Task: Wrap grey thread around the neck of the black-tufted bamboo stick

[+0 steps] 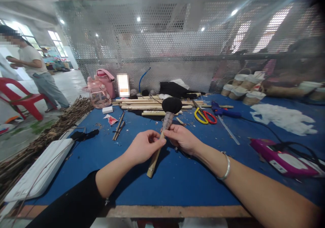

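Note:
Between my hands, tilted above the blue table, is a pale wooden stick (154, 160) with a rounded black cloth head (172, 105). Grey cord (167, 119) is wound around the stick just below that head. My left hand (147, 145) pinches the stick at about its middle, thumb and fingers closed on it. Higher up, my right hand (181, 137) has its fingertips closed at the lower end of the grey winding. Exactly what the right fingertips grip is partly hidden. The stick's lower end points down toward me.
Bamboo sticks (137, 107) lie behind my hands. To the right are scissors (205, 115), a blue glue gun (225, 112), a glue stick (230, 131), white fluff (283, 118) and a magenta power strip (281, 158). A white box-like strip (42, 168) lies left; a person (38, 64) stands beyond.

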`<state>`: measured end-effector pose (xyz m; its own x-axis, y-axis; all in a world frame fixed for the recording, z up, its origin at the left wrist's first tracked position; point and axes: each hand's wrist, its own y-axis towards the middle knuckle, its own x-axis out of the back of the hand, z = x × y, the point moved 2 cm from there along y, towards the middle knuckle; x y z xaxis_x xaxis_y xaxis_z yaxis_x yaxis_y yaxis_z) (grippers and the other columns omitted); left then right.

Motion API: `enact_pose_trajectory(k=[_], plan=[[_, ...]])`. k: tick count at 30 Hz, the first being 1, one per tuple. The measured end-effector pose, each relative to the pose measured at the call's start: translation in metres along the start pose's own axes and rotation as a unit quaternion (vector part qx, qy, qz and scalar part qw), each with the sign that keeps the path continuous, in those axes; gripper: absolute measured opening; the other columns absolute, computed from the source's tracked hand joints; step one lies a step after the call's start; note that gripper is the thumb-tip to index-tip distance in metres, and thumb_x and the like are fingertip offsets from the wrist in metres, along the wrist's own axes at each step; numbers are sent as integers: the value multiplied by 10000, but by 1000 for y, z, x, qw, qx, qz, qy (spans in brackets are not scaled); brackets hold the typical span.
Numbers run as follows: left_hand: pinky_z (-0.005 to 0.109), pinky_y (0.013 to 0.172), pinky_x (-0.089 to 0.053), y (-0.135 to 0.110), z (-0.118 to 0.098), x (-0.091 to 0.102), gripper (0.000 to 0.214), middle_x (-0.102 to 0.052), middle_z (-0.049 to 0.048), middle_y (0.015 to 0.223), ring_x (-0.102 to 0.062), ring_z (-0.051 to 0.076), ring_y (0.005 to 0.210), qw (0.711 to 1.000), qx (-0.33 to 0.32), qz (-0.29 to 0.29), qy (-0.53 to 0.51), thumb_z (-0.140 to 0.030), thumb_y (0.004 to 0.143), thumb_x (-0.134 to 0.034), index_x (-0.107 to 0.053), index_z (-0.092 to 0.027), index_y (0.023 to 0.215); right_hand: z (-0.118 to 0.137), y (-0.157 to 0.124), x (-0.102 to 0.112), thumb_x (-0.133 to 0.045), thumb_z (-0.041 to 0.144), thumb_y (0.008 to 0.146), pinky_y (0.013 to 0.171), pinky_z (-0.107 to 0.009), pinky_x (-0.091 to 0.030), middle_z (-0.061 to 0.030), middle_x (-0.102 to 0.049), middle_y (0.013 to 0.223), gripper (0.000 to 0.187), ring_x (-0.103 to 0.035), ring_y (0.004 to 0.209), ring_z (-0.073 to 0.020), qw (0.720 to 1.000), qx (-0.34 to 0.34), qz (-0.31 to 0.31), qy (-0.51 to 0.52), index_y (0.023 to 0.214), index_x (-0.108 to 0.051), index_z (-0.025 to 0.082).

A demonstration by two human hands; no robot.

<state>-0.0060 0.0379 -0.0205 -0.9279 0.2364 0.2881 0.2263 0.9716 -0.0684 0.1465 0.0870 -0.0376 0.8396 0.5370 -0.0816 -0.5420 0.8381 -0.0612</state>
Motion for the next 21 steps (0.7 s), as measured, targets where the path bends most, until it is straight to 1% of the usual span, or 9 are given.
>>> enact_pose_trajectory(k=[2,3,5,9,14,16,18,21], plan=[[207,505,-349,0,0,1,393,-522,-36,615,-449,85,529,999,-28,-38,26,-491,624,-675,-548,-158,792,1,0,-1,-681,458,667,343,-202,-88,113,-292,418,365,-170,351,-30,1000,0,-4,-5,743,-496,153],[207,509,-352,1,1,1,396,-521,-40,611,-452,85,533,998,-31,-44,24,-477,602,-697,-540,-159,777,1,0,-1,-678,458,669,343,-202,-90,114,-293,420,364,-172,350,-30,1000,2,-5,-7,745,-493,154],[206,510,-351,2,3,0,386,-517,-43,599,-443,79,525,999,-22,-39,1,-450,583,-719,-530,-156,749,1,-1,0,-675,452,674,343,-201,-93,112,-300,425,356,-182,349,-30,1000,8,-6,-9,751,-493,155],[202,500,-325,3,3,0,359,-509,-41,584,-414,65,504,998,8,-4,-56,-414,597,-719,-549,-137,751,1,-1,0,-663,435,699,340,-202,-83,111,-289,429,332,-167,352,-30,1000,5,1,3,773,-515,147],[203,495,-288,3,0,1,374,-494,-30,574,-373,60,500,995,24,45,-81,-461,654,-667,-604,-112,773,1,-1,1,-657,423,710,341,-206,-75,117,-250,418,324,-133,357,-32,999,-4,24,28,814,-549,135],[204,516,-309,3,1,0,393,-528,-12,614,-401,65,523,991,43,74,-103,-485,660,-653,-611,-115,784,0,0,1,-665,427,697,341,-206,-81,114,-260,415,324,-141,357,-30,999,-7,27,29,768,-538,137],[215,560,-356,2,2,-2,403,-571,14,678,-464,82,572,983,75,100,-136,-502,654,-648,-604,-121,778,-2,0,1,-674,433,684,338,-205,-77,111,-272,411,332,-149,354,-29,999,-14,22,23,708,-503,150],[235,594,-395,1,3,-6,393,-598,34,731,-519,106,620,977,99,112,-150,-512,668,-622,-579,-131,750,-2,-1,-1,-687,430,665,334,-204,-66,113,-282,400,349,-154,345,-29,1000,-20,10,11,674,-460,166]])
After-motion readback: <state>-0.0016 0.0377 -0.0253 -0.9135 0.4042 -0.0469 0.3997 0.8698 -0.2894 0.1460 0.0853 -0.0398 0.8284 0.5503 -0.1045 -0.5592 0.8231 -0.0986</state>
